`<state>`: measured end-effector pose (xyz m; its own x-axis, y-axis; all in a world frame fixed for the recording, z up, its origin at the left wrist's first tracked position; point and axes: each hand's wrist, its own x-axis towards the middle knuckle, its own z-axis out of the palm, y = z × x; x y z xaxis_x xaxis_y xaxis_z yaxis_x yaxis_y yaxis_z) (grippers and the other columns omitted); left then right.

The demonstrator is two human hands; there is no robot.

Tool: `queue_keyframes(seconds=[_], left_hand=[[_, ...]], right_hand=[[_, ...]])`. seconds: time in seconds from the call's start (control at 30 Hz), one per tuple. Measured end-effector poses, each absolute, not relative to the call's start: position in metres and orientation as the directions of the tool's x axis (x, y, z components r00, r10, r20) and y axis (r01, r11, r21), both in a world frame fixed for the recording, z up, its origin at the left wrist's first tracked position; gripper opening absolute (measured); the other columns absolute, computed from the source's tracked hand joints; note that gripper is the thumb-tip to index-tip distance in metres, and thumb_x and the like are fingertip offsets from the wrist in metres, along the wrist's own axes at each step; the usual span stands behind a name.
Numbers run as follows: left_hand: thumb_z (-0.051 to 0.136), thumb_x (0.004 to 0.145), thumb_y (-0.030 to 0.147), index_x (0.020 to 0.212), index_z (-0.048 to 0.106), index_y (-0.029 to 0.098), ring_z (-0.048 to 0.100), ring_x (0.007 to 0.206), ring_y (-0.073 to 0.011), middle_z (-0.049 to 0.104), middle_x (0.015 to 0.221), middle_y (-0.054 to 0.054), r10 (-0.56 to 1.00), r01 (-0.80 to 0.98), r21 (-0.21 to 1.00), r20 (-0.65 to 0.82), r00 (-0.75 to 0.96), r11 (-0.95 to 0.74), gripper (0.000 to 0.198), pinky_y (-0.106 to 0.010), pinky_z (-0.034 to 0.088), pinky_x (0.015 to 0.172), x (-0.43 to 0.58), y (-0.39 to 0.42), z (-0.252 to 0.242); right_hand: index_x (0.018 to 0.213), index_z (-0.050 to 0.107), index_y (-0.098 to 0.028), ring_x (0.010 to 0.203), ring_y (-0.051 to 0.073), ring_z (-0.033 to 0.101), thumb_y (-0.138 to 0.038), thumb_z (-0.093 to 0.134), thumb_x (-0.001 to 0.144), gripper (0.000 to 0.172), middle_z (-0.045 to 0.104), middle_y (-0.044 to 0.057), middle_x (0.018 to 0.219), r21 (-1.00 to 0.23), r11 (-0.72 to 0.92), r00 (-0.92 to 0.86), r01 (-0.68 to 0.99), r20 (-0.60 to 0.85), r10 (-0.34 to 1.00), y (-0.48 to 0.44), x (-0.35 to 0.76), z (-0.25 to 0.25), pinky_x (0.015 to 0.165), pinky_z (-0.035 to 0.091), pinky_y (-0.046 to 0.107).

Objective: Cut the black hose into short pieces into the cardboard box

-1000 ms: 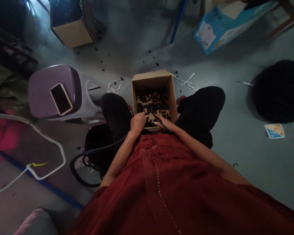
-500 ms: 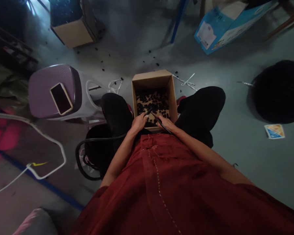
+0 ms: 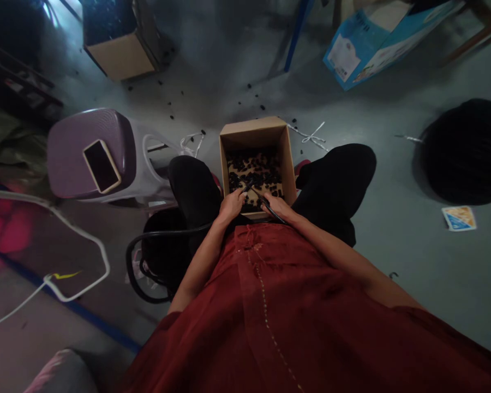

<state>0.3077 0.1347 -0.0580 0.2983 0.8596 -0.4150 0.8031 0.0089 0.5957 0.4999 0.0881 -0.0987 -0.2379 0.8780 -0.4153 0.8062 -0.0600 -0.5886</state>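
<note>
An open cardboard box (image 3: pixel 255 127) stands between my knees, with many small black pieces (image 3: pixel 272 174) strewn over its bottom. Over the near part of the box, my left hand (image 3: pixel 231 205) pinches a small dark strip-like piece (image 3: pixel 248 186). My right hand (image 3: pixel 281 208) is closed round a slim dark hand tool (image 3: pixel 272 211); its narrow tip points up and left, close to the strip. Whether the tip touches the strip I cannot tell. The tool's exact kind is too small and dim to make out.
A purple-topped stool (image 3: pixel 67 158) with a phone (image 3: pixel 102 166) stands at left. Further out are a cardboard box (image 3: pixel 120 57), a blue carton (image 3: pixel 358 49), a round black bundle (image 3: pixel 468 153) and a small packet (image 3: pixel 459 218). A black hose-like loop (image 3: pixel 133 267) lies by my left leg.
Almost nothing differs. Both hands stay over the box with the strip and the tool, apart from very slight finger movement; the view has shifted slightly.
</note>
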Motion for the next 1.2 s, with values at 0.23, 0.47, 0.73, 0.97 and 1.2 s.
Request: queue_keyframes(seconds=[0.23, 0.47, 0.73, 0.97, 1.2], left_hand=[[0.037, 0.09, 0.033, 0.09, 0.061, 0.018, 0.055, 0.064, -0.0134, 0.063, 0.074, -0.003, 0.862, 0.743, 0.667, -0.407, 0.301, 0.055, 0.029, -0.022, 0.034, 0.057, 0.306, 0.136, -0.062], [0.041, 0.088, 0.029, 0.093, 0.064, 0.015, 0.051, 0.056, -0.0114, 0.061, 0.07, -0.002, 0.865, 0.651, 0.746, -0.414, 0.284, 0.143, 0.027, -0.021, 0.037, 0.054, 0.306, 0.138, -0.069], [0.044, 0.088, 0.028, 0.097, 0.067, 0.019, 0.057, 0.075, -0.0147, 0.066, 0.083, -0.003, 0.915, 0.754, 0.657, -0.311, 0.258, 0.011, 0.026, -0.022, 0.037, 0.064, 0.309, 0.134, -0.058], [0.044, 0.089, 0.03, 0.101, 0.066, 0.021, 0.058, 0.085, -0.0158, 0.066, 0.093, -0.004, 0.922, 0.83, 0.552, -0.276, 0.273, -0.08, 0.026, -0.022, 0.038, 0.071, 0.31, 0.132, -0.054], [0.04, 0.092, 0.031, 0.105, 0.063, 0.021, 0.057, 0.083, -0.0161, 0.062, 0.09, -0.007, 0.921, 0.897, 0.42, -0.282, 0.27, -0.135, 0.028, -0.023, 0.037, 0.069, 0.314, 0.126, -0.044]], right_hand=[[0.099, 0.052, -0.019, 0.073, 0.017, 0.056, -0.031, 0.047, 0.08, 0.023, 0.064, 0.006, 0.086, -0.587, -0.058, -0.231, 0.807, -0.406, 0.884, 0.089, 0.5, -0.097, 0.062, 0.036, 0.024], [0.105, 0.051, -0.018, 0.082, 0.019, 0.058, -0.033, 0.047, 0.08, 0.029, 0.063, 0.007, 0.094, -0.62, -0.08, -0.24, 0.78, -0.415, 0.877, 0.091, 0.499, -0.097, 0.069, 0.04, 0.026], [0.115, 0.048, -0.018, 0.089, 0.02, 0.058, -0.037, 0.05, 0.081, 0.039, 0.061, 0.009, 0.104, -0.662, -0.13, -0.24, 0.738, -0.438, 0.866, 0.09, 0.498, -0.094, 0.075, 0.043, 0.029], [0.117, 0.047, -0.017, 0.094, 0.022, 0.058, -0.04, 0.05, 0.082, 0.042, 0.06, 0.011, 0.108, -0.644, -0.134, -0.237, 0.753, -0.456, 0.858, 0.089, 0.499, -0.095, 0.078, 0.044, 0.031], [0.116, 0.047, -0.017, 0.092, 0.021, 0.057, -0.045, 0.049, 0.081, 0.045, 0.059, 0.011, 0.109, -0.614, -0.136, -0.233, 0.778, -0.483, 0.844, 0.09, 0.499, -0.096, 0.076, 0.043, 0.03]])
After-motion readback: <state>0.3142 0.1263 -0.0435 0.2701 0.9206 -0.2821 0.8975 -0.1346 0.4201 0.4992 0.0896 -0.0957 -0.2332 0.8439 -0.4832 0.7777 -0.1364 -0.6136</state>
